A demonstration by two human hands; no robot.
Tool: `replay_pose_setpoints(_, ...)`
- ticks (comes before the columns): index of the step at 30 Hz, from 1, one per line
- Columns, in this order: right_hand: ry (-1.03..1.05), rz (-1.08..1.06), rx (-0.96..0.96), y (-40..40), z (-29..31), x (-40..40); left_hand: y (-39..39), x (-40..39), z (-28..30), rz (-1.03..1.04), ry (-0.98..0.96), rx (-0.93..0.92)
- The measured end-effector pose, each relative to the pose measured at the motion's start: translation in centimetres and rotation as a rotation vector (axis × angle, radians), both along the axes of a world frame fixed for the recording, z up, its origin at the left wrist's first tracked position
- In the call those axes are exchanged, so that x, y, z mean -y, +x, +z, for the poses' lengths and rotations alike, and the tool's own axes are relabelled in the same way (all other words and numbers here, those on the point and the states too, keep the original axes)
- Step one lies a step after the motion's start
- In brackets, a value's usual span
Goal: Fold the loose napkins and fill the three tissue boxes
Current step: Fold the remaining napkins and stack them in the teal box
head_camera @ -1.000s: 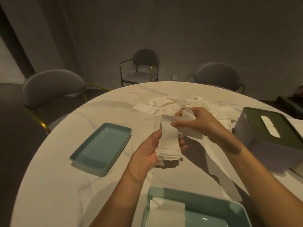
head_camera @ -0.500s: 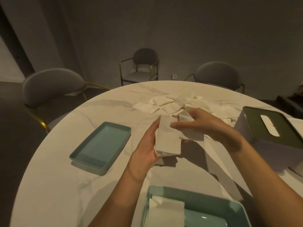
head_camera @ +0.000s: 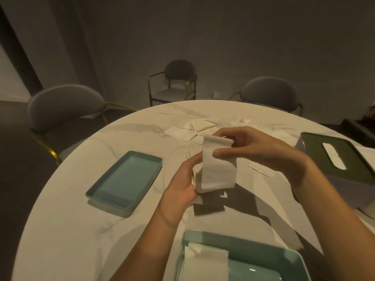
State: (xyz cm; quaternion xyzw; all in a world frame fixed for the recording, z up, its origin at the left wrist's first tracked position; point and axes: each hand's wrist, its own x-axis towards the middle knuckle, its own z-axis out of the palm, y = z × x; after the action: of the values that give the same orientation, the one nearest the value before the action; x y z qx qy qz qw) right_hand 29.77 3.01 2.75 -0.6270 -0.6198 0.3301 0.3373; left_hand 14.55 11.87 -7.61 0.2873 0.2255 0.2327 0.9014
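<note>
napkins [head_camera: 218, 171], folded into a white stack, are held up above the middle of the round marble table [head_camera: 67, 216]. the left hand [head_camera: 185, 179] cups the stack from below and behind, fingers curled round its left edge. the right hand [head_camera: 255, 149] pinches the top napkin, thumb pressed on its front face and fingers curled over its upper end (the sheet bends over there). more loose napkins [head_camera: 194, 128] lie in a scattered pile on the far side of the table, beyond the hands. a tissue box [head_camera: 332, 159] with a dark green lid and a slot stands at the right edge. an empty teal tray [head_camera: 125, 179] sits to the left, well apart from the hands, and a nearer teal tray [head_camera: 263, 254] at the bottom edge holds a flat white napkin [head_camera: 205, 264]. three grey chairs [head_camera: 65, 106] stand around the far side.
</note>
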Motion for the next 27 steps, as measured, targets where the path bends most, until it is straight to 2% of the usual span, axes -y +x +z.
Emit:
replay_pose_setpoints(3, 0.046, -0.147, 0.158, -0.9, -2.2, -1.3, 0.4, 0.3, 0.1, -0.015, 0.011, 0.067)
replay_pose_setpoints(7, 0.176, -0.244, 0.244, -0.9, -5.0, -2.4, 0.1, 0.5, 0.4, -0.045, 0.060, 0.060)
replay_pose_setpoints(11, 0.285, -0.374, 0.314, 1.6, -6.3, -4.5, -0.5, -0.6, 0.0, -0.019, -0.033, 0.067)
replay_pose_setpoints(13, 0.227, -0.389, 0.472, 3.0, -6.9, -6.4, -0.7, -1.4, 0.0, 0.053, -0.101, 0.078)
replay_pose_setpoints(17, 0.105, -0.248, 0.808, 4.0, -7.6, -10.5, -1.2, -2.2, 0.1, 0.111, -0.185, 0.097)
replay_pose_setpoints(20, 0.048, -0.219, 0.931, 4.1, -7.9, -13.2, -1.3, -2.4, 0.0, 0.131, -0.229, 0.138)
replay_pose_setpoints(24, 0.087, -0.210, 0.988, 3.9, -8.8, -14.9, -1.5, -2.7, -0.2, 0.142, -0.196, 0.119)
replay_pose_setpoints(27, 0.239, -0.325, 0.866, 3.9, -9.4, -14.5, -1.6, -2.7, 0.0, 0.166, -0.190, 0.100)
